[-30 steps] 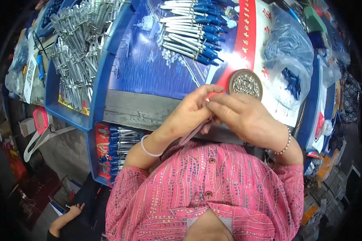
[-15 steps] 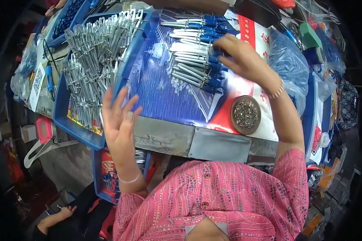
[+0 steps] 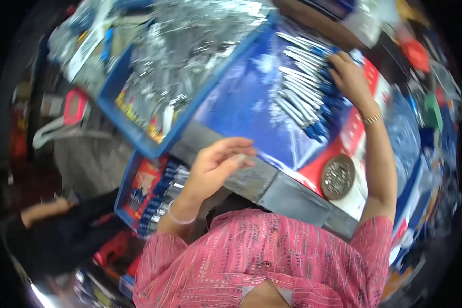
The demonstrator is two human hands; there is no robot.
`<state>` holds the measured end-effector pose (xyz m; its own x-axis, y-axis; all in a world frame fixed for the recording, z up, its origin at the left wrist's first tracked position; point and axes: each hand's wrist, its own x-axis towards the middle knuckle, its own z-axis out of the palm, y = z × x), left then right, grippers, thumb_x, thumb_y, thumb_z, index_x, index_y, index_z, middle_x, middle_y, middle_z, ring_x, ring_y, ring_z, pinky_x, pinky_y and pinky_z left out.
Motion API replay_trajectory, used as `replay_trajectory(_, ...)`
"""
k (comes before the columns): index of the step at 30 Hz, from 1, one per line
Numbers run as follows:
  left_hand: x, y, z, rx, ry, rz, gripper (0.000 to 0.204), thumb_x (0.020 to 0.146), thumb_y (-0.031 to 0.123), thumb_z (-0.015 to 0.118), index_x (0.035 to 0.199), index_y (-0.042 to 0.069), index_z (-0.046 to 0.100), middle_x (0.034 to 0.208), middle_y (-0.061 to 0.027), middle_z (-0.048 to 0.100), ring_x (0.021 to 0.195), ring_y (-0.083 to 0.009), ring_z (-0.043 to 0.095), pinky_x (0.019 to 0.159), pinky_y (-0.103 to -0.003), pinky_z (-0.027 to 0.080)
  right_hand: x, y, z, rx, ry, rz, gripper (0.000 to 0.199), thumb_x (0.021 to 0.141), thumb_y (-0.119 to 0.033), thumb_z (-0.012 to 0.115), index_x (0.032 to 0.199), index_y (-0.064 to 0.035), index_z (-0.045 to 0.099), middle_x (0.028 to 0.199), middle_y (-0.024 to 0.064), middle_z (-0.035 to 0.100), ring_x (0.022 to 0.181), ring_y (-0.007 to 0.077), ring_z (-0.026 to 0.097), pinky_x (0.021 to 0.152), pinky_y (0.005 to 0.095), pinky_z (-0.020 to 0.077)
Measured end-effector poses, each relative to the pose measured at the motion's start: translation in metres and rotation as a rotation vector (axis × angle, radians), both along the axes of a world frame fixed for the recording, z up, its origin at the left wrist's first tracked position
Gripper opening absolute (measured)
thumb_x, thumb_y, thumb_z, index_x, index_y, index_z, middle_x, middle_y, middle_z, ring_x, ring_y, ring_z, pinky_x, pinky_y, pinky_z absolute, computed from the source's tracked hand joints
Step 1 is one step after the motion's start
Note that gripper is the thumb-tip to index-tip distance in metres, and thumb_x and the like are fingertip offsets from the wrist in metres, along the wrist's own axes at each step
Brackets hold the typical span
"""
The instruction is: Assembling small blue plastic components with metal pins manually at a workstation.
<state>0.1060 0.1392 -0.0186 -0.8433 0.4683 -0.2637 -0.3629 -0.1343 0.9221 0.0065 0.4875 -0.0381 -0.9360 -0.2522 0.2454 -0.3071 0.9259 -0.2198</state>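
Left hand inward, right hand farther out

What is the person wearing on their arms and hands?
The left hand and right hand wear no gloves. There's a thin, pale bangle on the left wrist and a beaded-looking bracelet on the right. The pink patterned sleeves stop near the elbows.

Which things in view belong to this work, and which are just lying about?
Likely in the work:
white and blue pens, at the right hand
bowl of small metal parts
blue tray of silvery pieces

Likely just lying about:
pink and white hanger
green block
red object
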Motion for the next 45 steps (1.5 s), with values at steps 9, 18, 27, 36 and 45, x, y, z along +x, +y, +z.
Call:
replay_trajectory(9, -0.052, -0.088, 0.039, -0.447, 0.401, 0.347, 0.023, 0.084, 0.007, 0.051, 0.104, -0.004, 0.055, 0.094, -0.0056, 0.059, 0.086, -0.0130, 0.056, 0.074, -0.025, 0.046, 0.087, -0.054, 0.053, -0.220, -0.096, -0.129, 0.021, 0.078, -0.002, 0.054, 0.099, 0.0008, 0.052, 0.093, 0.0146, 0.053, 0.073, 0.0277, 0.054, 0.062, 0.0315, 0.0435)
replay_trajectory(18, -0.166, -0.162, -0.012, -1.596, 0.580, -0.023, 0.036, 0.071, 0.023, 0.061, 0.097, -0.001, 0.057, 0.091, -0.0199, 0.060, 0.085, -0.0306, 0.059, 0.075, -0.035, 0.045, 0.211, -0.106, 0.060, -0.421, -0.501, -0.132, 0.021, 0.073, 0.002, 0.055, 0.095, 0.0020, 0.052, 0.091, 0.0150, 0.053, 0.075, 0.0287, 0.055, 0.063, 0.0303, 0.0446)
replay_trajectory(27, -0.213, -0.204, -0.015, -1.548, 0.599, 0.168, 0.036, 0.069, 0.024, 0.060, 0.096, 0.001, 0.058, 0.089, -0.0186, 0.062, 0.087, -0.0294, 0.059, 0.077, -0.034, 0.045, 0.234, -0.117, 0.045, -0.381, -0.571, -0.040, 0.020, 0.073, -0.001, 0.057, 0.093, 0.0013, 0.051, 0.091, 0.0153, 0.053, 0.075, 0.0308, 0.056, 0.062, 0.0352, 0.0447)
replay_trajectory(36, -0.267, -0.137, 0.000, -1.584, 0.707, -0.008, 0.047, 0.062, 0.024, 0.063, 0.098, -0.006, 0.055, 0.097, -0.0257, 0.058, 0.095, -0.0349, 0.056, 0.082, -0.036, 0.043, 0.248, -0.123, 0.044, -0.376, -0.537, -0.055, 0.022, 0.072, -0.005, 0.058, 0.093, -0.0009, 0.053, 0.090, 0.0152, 0.053, 0.078, 0.0333, 0.054, 0.067, 0.0382, 0.0437)
replay_trajectory(45, -0.253, -0.149, -0.010, -1.173, 0.595, 0.229, 0.051, 0.062, 0.022, 0.069, 0.101, -0.005, 0.050, 0.086, -0.0161, 0.061, 0.077, -0.0228, 0.060, 0.067, -0.031, 0.046, 0.253, -0.128, 0.042, -0.313, -0.605, -0.048, 0.022, 0.071, -0.006, 0.057, 0.092, -0.0016, 0.053, 0.086, 0.0139, 0.052, 0.078, 0.0324, 0.054, 0.066, 0.0384, 0.0435)
